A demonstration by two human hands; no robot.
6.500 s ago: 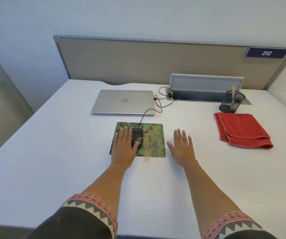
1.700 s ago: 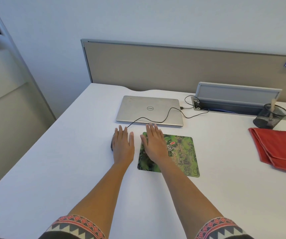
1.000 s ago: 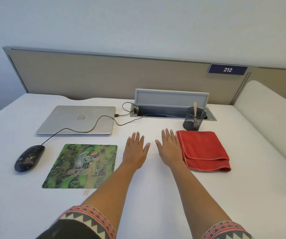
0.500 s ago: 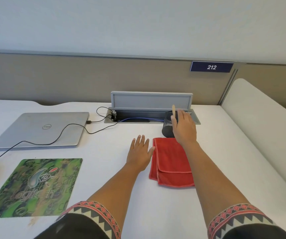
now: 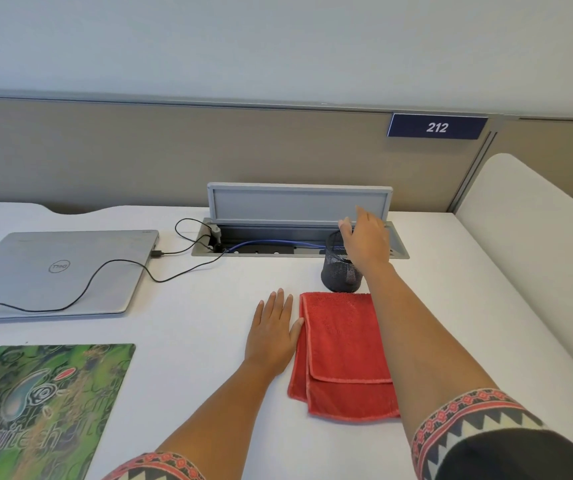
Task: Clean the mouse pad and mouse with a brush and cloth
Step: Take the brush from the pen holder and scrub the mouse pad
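The green patterned mouse pad (image 5: 46,403) lies at the bottom left, partly cut off by the frame edge. The mouse is out of view; only its black cable (image 5: 112,268) crosses the laptop. A folded red cloth (image 5: 344,355) lies in the middle. Behind it stands a black mesh cup (image 5: 338,271). My right hand (image 5: 366,239) hovers over the cup's rim with fingers apart, and it hides the brush. My left hand (image 5: 273,336) lies flat and open on the table, its thumb touching the cloth's left edge.
A shut silver laptop (image 5: 60,271) sits at the left. An open grey cable box (image 5: 299,206) with a blue cable is sunk into the white desk (image 5: 191,341) behind the cup. A beige partition (image 5: 174,150) closes the back; a raised white divider (image 5: 534,244) borders the right.
My view has shifted right, so the mouse left the frame. My right hand went from beside the cloth up to the mesh cup. My left hand stayed flat by the cloth.
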